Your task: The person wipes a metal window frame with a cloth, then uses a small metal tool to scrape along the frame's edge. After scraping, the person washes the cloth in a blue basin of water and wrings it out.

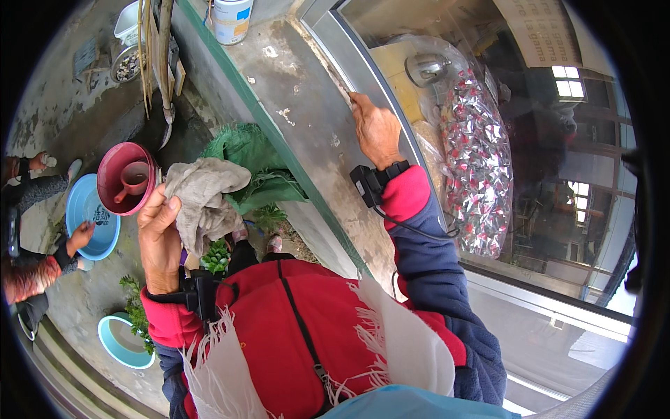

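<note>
My left hand (159, 235) pinches a crumpled, greyish damp-looking cloth (204, 196) between thumb and fingers, held up in the air left of the sill. My right hand (377, 128) is at the metal window frame (361, 70), its index finger extended to the seam where the frame meets the concrete sill (309, 120). The other right fingers are curled under, partly hidden, and nothing shows in them. Behind the window glass lie a clear bag of shiny red-and-silver wrapped pieces (476, 167) and a metal kettle-like vessel (426, 69).
A paint can (232, 21) stands on the sill's far end. Below at left are a red bucket (107, 173) with a dipper (135, 178), a blue basin (78, 220), a turquoise tub (112, 343) and long-handled tools (165, 52). A green woven sack (235, 144) is beside the wall. Another person's hand (81, 235) reaches over the basin.
</note>
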Available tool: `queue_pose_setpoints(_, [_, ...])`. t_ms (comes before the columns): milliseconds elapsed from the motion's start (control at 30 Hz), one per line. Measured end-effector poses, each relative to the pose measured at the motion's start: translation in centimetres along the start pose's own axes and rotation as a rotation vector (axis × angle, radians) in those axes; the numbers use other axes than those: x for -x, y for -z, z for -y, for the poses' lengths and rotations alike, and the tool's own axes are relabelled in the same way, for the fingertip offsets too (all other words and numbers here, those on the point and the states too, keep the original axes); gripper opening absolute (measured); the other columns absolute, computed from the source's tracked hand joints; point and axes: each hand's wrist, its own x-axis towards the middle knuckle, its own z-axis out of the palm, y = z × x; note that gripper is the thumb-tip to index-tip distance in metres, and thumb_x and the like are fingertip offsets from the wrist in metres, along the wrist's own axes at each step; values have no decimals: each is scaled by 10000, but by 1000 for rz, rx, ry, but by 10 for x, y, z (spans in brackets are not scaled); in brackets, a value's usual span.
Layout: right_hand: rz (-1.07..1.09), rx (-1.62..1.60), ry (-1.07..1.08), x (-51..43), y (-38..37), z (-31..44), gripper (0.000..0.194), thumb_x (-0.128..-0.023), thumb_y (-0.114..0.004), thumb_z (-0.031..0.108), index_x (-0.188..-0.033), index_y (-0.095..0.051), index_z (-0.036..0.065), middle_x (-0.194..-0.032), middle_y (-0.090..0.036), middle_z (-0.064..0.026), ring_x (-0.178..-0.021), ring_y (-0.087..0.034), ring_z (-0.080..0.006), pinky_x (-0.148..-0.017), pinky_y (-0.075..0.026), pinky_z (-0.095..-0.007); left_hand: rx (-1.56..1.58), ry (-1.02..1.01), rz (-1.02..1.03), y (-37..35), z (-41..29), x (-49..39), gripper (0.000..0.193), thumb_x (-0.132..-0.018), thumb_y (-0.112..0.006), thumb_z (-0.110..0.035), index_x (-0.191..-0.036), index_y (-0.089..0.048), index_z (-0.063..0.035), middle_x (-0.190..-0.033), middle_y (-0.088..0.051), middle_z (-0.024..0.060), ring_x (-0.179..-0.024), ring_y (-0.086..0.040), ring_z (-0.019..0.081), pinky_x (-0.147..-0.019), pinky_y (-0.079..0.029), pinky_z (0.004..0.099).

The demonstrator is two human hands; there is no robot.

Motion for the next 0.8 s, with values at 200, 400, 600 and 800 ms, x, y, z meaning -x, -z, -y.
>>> queue_pose_setpoints(200, [12, 37, -42, 31, 10, -3, 222, -949, -548, 197, -1150, -628, 146, -643, -615, -189, -597, -626, -373, -543, -468, -462, -3, -10, -11, 5, -4, 3, 370, -897, -627, -116, -1238, -584, 21, -1170, -661, 101, -1054, -622, 187, -980, -440, 324])
queue_pose_setpoints(400, [17, -50, -93, 8, -5, -4, 221, -959, -533, 224, -1127, -643, 132, -643, -622, -178, -618, -627, -373, -570, -468, -458, -8, 9, -5, 3, -4, -3, 323, -898, -625, -109, -1195, -599, 14, -1146, -666, 94, -1041, -621, 185, -971, -443, 321])
queue_pose_setpoints(600, [16, -184, -167, 22, 1, -3, 228, -959, -532, 236, -1129, -655, 145, -625, -611, -181, -626, -623, -387, -591, -474, -464, 18, 12, -2, 3, -6, -1, 315, -897, -627, -108, -1188, -597, 10, -1142, -666, 89, -1035, -619, 184, -967, -444, 322])
queue_pose_setpoints(800, [-79, -75, -9, -7, -14, 5, 216, -918, -559, 185, -1110, -613, 104, -634, -616, -205, -594, -619, -404, -543, -471, -501, 14, 19, 38, -2, -7, -2, 323, -893, -634, -114, -1190, -602, 9, -1151, -665, 95, -1048, -620, 189, -978, -442, 325])
